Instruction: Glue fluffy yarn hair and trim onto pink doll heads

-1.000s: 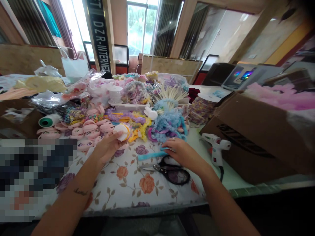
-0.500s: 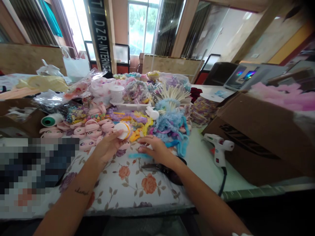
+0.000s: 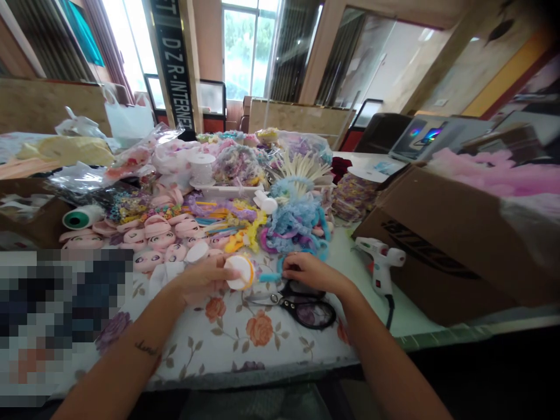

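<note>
The head-worn camera looks forward and down across the table (image 3: 345,256) toward a window (image 3: 238,55).

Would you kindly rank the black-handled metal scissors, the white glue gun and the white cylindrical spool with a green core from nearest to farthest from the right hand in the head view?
1. Scissors: just below the right hand in view.
2. Glue gun: to its right.
3. Spool: far left.

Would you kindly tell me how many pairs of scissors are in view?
1: black-handled scissors on the flowered cloth, near the right hand; others may be hidden among the heaped materials.
</note>
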`<state>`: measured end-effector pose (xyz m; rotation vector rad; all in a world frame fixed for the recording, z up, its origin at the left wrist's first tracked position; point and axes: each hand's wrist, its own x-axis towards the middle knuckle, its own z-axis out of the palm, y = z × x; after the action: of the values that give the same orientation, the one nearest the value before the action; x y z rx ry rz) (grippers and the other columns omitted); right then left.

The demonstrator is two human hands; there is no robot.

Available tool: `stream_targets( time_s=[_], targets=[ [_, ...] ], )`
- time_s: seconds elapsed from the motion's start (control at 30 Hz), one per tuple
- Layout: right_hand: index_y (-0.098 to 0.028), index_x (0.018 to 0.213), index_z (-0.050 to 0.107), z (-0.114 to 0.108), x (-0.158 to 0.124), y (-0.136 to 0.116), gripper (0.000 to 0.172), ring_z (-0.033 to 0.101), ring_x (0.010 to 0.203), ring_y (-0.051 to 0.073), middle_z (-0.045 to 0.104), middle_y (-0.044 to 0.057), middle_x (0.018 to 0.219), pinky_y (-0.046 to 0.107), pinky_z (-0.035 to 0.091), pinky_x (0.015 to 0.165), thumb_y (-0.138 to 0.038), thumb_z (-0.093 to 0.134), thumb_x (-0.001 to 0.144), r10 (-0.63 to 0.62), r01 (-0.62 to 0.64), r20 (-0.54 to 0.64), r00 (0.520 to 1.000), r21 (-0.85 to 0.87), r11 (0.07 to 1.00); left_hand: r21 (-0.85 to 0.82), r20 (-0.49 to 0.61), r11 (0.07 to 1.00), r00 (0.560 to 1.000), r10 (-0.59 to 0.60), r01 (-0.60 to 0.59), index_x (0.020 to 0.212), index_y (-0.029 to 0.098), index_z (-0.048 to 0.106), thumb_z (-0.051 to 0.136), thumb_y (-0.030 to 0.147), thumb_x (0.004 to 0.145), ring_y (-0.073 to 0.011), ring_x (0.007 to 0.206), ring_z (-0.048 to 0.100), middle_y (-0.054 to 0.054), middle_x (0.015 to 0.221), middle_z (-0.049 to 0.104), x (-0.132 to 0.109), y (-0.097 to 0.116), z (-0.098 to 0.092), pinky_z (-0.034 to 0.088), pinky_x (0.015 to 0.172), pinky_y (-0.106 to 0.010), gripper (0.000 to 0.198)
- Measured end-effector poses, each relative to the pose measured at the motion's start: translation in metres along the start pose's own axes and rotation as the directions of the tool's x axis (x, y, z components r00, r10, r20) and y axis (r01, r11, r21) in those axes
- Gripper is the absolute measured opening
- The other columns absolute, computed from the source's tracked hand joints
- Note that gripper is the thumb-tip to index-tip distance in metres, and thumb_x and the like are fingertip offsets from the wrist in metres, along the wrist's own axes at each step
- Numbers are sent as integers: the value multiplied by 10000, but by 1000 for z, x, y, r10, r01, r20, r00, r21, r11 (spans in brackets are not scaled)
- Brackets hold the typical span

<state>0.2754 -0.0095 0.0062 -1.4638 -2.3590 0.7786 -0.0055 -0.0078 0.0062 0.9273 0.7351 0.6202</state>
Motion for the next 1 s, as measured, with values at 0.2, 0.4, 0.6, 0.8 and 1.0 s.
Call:
stream_targets(
  time_s=[0.2,0.4,0.6,0.8,1.0],
  targets=[
    [-171,1000,642,6,10,8,193,563,743,168,600,23,823,251,416,665,-149,603,812,-10,6,-126,992,-34,999,130,-51,991,998,42,-35,993,148,675,784,270,668,-147,813,631,-67,959,702,13,-9,3,474,701,-232,363],
    [-148,758,680,-3,12,8,108,562,873,210,617,80,905,295,406,790,-64,613,761,-27,11,-107,994,-146,989,91,-59,994,996,62,-56,1013,150,670,793,264,657,-187,924,642,-85,1021,706,17,-9,1,459,882,-309,393],
    [-173,714,702,-25,2,10,146,609,674,185,696,35,709,254,421,628,-58,617,688,55,-53,9,998,-159,986,72,-80,995,994,77,-71,1042,162,638,809,259,637,-190,939,643,-74,1033,705,20,-17,8,458,865,-295,450],
    [-177,912,721,-28,-3,-5,204,629,750,211,710,67,847,290,459,678,-166,596,751,71,-92,-141,987,-147,985,45,-132,950,941,313,-309,952,160,647,839,199,577,-188,839,645,-49,908,710,16,-8,4,473,803,-301,424],
    [-206,867,661,-3,-66,-5,285,635,803,263,683,88,864,348,459,734,-461,538,838,185,-304,-811,554,10,953,412,-335,720,642,690,-559,935,220,678,824,193,593,-217,1048,566,-40,1058,622,1,15,-3,440,893,-294,373]
  ],
)
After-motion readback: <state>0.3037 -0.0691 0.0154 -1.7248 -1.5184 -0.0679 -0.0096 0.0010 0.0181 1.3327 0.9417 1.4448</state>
